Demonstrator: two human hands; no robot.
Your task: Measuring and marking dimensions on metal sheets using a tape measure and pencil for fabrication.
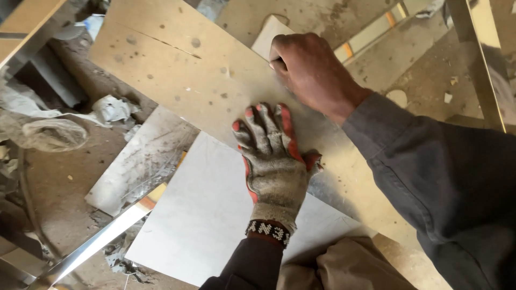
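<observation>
The left hand, in a grey-and-orange knit glove, lies flat with fingers spread on the long dusty tan board, which runs from far left to near right. Just beyond it, the bare right hand is curled tight against the board's far edge; what it pinches cannot be told. A pale square tile lies under the board, near left of the glove.

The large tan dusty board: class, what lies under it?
Under the tan board, a white square tile pokes out near the gloved left hand. How far it extends beneath is covered.
</observation>
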